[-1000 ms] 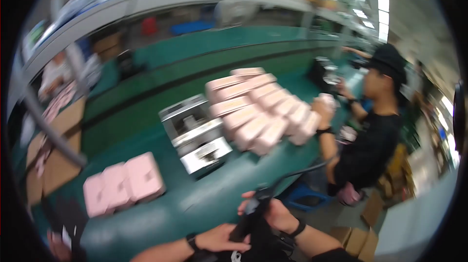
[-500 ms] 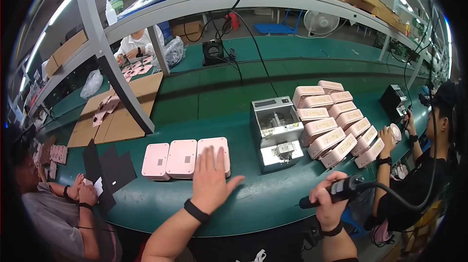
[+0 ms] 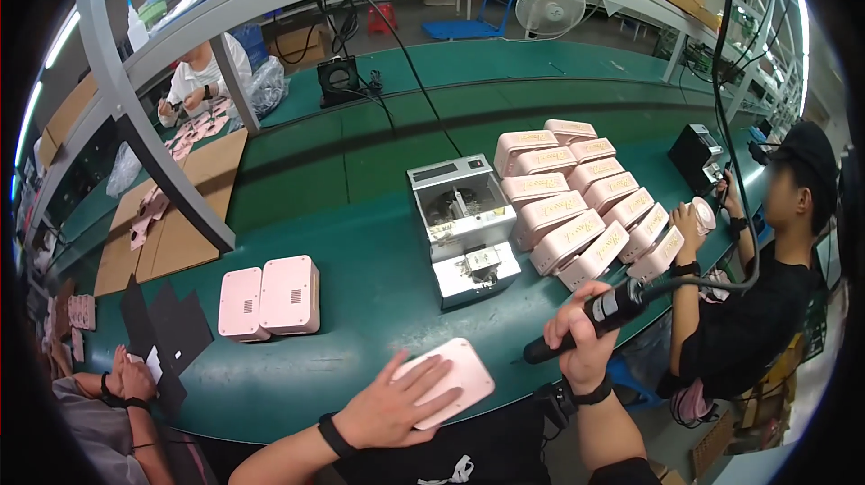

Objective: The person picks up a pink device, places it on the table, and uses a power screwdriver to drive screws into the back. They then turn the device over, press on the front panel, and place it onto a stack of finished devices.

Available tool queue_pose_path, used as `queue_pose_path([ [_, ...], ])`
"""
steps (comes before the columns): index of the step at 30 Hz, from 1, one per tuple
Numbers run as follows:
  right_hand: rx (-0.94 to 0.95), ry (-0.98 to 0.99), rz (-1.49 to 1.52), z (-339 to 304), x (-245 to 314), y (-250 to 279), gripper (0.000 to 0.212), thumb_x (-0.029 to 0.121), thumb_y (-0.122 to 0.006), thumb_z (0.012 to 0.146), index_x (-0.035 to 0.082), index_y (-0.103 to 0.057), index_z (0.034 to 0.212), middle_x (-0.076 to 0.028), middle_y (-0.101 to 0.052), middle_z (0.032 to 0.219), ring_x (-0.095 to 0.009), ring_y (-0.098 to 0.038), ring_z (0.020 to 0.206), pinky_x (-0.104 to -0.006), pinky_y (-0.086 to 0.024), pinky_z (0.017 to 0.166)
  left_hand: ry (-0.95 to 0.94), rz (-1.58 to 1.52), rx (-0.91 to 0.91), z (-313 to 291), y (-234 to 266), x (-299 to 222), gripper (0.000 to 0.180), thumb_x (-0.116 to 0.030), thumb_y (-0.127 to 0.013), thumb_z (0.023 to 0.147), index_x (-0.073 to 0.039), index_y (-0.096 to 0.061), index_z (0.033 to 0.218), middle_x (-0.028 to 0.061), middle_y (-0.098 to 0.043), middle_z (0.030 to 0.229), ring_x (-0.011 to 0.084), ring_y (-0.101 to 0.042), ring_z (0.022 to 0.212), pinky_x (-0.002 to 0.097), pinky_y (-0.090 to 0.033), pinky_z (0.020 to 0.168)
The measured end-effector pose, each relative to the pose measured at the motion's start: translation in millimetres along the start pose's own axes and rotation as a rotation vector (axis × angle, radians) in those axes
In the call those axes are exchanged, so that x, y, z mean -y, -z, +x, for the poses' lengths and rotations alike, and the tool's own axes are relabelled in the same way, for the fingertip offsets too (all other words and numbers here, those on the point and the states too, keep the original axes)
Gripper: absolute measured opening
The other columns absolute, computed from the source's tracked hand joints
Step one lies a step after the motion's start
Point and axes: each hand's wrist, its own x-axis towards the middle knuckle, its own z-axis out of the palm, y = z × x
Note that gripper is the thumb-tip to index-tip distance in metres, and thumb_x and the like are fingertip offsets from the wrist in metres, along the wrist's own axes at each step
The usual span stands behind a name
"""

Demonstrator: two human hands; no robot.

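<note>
Near the table's front edge, a pale pink rounded plastic case lies at a slant under my left hand. My fingers spread across its top face and the thumb is at its near edge, gripping it. My right hand is wrapped round a black corded electric screwdriver, its tip pointing left, above the table edge and apart from the case. To the left, two more pink cases lie side by side with screw holes and a small vent grille facing up.
A screw feeder machine stands mid-table. Right of it are rows of pink cases with gold lettering. Black sheets and cardboard lie left by a metal post. Co-workers sit on both sides and at the far left.
My left hand has drawn the rightmost of the three pink cases toward me and turned it. The screwdriver stays in my right hand. The whole view has shifted.
</note>
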Motion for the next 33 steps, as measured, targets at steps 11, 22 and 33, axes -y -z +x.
queue_pose_path([
  [11,0.051,0.071,-0.194,1,23,14,0.037,-0.002,-0.061,0.083,0.004,-0.05,0.118,-0.005,-0.058,0.07,-0.015,-0.057,0.055,-0.0308,-0.05,0.051,-0.049,-0.261,-0.256,52,-4,23,0.068,-0.042,-0.08,0.074,-0.017,-0.059,0.134,0.0217,-0.045,0.147,0.0379,-0.044,0.137,0.059,-0.031,0.114],
  [22,-0.049,0.012,-0.294,17,10,19,0.037,0.01,-0.074,0.089,0.001,-0.054,0.119,0.0,-0.061,0.077,-0.008,-0.058,0.062,-0.0239,-0.047,0.057,0.079,-0.209,-0.326,54,-3,-14,0.062,-0.024,-0.082,0.076,-0.008,-0.057,0.131,0.0251,-0.041,0.146,0.0464,-0.042,0.129,0.0522,-0.038,0.107],
  [33,-0.152,0.059,-0.326,26,14,-2,0.038,0.018,-0.077,0.089,0.004,-0.058,0.118,0.002,-0.06,0.082,-0.005,-0.054,0.065,-0.0233,-0.045,0.056,0.188,-0.266,-0.366,52,-10,-5,0.075,-0.025,-0.085,0.07,-0.009,-0.054,0.136,0.0287,-0.04,0.145,0.0484,-0.043,0.13,0.0523,-0.039,0.108],
])
